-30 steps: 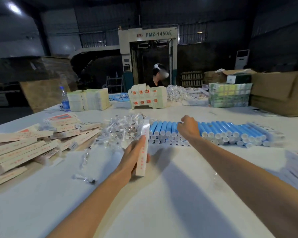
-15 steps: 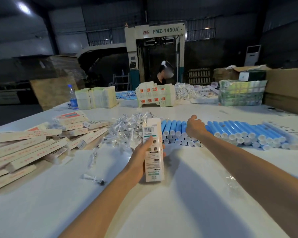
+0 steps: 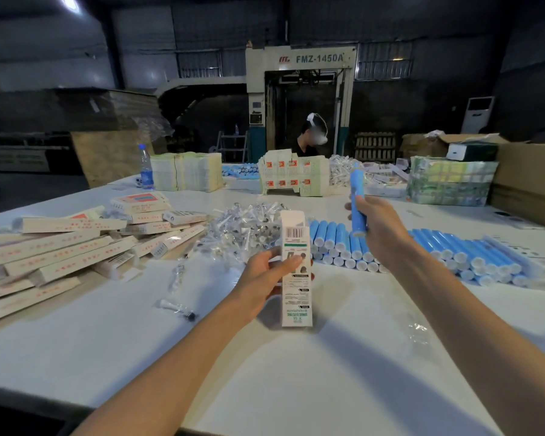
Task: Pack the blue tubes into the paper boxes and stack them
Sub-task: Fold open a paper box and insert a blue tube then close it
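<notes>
Broadly, the white desk [image 3: 328,372] carries a heap of boxes [image 3: 60,256] at the left, their contents unseen, and a long row of tubes [image 3: 472,256] lying side by side at the right. The left hand [image 3: 265,275] grips one paper box [image 3: 297,297] upright above the desk, its top end seemingly open with nothing showing inside. The right hand [image 3: 384,231] holds a single blue tube [image 3: 357,187] raised just beside it. Best now: steady the box, line the tube's end with its mouth, and slide it straight in.
</notes>
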`<state>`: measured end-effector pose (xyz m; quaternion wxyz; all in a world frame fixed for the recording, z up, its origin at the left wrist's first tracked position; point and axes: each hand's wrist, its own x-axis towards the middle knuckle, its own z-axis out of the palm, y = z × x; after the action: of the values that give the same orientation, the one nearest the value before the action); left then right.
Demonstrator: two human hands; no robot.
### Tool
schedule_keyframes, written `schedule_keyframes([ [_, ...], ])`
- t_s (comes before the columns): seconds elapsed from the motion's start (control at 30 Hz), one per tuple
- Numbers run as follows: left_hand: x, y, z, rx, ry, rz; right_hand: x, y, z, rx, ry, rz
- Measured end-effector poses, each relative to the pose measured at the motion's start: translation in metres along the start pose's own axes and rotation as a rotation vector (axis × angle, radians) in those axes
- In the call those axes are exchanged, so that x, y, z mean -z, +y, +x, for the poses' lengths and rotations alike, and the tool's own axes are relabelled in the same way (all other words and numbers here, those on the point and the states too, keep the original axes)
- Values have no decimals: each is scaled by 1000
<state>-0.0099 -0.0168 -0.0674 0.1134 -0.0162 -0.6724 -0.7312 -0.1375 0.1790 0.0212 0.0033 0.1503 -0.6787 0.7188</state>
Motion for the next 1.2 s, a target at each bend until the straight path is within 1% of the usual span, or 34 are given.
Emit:
schedule_keyframes([
  [0.1,-1,2,-1,-13,6,14,-15,-19,-25,190,-108,129],
  [0.13,-2,3,-2,-20,5,15,-20,-23,-29,228,-143,167],
  [0.2,-4,5,-4,-32,0,19,-30,-30,-32,255,-162,188],
  [0.27,-4,5,-5,-43,-8,18,-38,-30,-31,282,-150,105],
  [0.37,-4,5,-6,-64,-21,21,-43,-21,-26,346,-187,-75],
  [0.43,-4,5,-7,-74,-26,36,-43,-19,-21,362,-199,-149],
  [0.67,-6,2,-5,-116,-36,93,-41,-26,-15,376,-344,-431],
  [0.73,-6,0,-4,-121,-16,89,-45,-13,-17,391,-346,-504],
  [0.8,-7,-3,-3,-109,-7,41,-49,2,-20,412,-311,-546],
  [0.87,-10,-5,-3,-97,-1,-44,-54,17,-24,400,-260,-478],
  [0.97,-8,-1,-3,-95,44,-94,-61,36,-36,359,-102,-288],
  [1.03,0,9,-3,-97,99,-104,-68,47,-42,285,-20,-193],
  [1.07,6,16,-4,-95,138,-93,-74,50,-46,237,-17,-173],
  [1.13,20,32,-8,-99,200,-41,-89,59,-53,176,-95,-241],
  [1.2,35,44,-16,-123,232,6,-110,71,-65,186,-250,-381],
])
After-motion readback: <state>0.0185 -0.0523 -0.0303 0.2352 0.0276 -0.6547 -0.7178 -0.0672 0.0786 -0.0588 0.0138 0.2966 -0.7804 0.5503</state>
